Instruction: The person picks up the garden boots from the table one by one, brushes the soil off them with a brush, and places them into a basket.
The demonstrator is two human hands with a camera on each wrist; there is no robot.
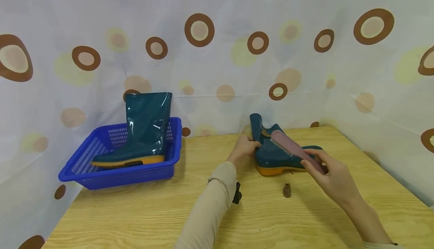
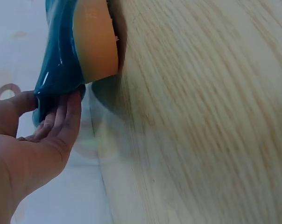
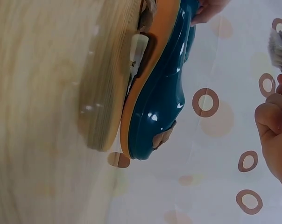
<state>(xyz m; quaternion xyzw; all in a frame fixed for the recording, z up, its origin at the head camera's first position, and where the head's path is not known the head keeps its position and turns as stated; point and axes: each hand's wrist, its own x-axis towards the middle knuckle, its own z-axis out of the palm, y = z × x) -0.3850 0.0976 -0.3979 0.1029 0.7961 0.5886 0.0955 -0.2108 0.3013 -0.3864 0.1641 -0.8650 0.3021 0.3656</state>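
A dark green rubber boot (image 1: 271, 158) with an orange sole rests on the table, its shaft bent over toward the left. My left hand (image 1: 243, 148) pinches the shaft's edge; in the left wrist view, the thumb lies on one side and the fingers (image 2: 72, 112) on the other. Brown patches mark the boot, one of them near the toe (image 3: 164, 135) in the right wrist view. In my right hand (image 1: 333, 173) is a pink-handled brush (image 1: 288, 143), held by the handle. Its pale bristles (image 3: 277, 49) face the boot and overlap it in the head view.
At the left stands a blue plastic basket (image 1: 129, 177) with another green boot (image 1: 147, 128) upright in it. A small brown lump (image 1: 287, 190) lies on the wooden table (image 1: 264, 222) in front of the boot. A spotted curtain (image 1: 220, 64) hangs behind the table.
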